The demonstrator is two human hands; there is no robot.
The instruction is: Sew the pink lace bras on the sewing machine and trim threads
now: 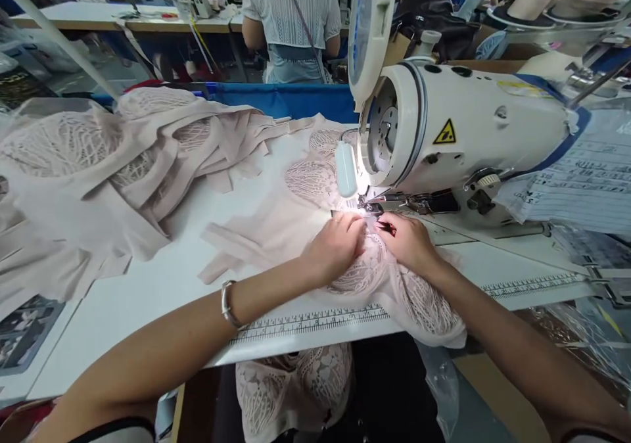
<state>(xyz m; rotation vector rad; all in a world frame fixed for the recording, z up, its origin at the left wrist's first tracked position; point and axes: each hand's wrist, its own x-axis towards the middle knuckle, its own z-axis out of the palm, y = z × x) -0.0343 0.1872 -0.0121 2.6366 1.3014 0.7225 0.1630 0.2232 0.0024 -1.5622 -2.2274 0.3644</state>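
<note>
A pale pink lace bra point(357, 275) lies under the lit needle area of a white sewing machine point(473, 117), one cup drooping over the table's front edge. My left hand point(338, 246) is closed on the fabric just left of the presser foot point(371, 208), its fingers bent and pressed together. On the other side, my right hand point(407, 239) pinches the bra's edge close to the foot. A small dark object point(386, 227) shows between its thumb and fingers; its kind cannot be made out. The fingertips of both hands are partly hidden.
Pink lace bras point(73, 160) are heaped on the left of the white table point(162, 305). A measuring tape point(310, 321) runs along the front edge. Another bra point(296, 387) rests on my lap. Written paper point(582, 173) hangs at right; a person point(296, 22) stands beyond.
</note>
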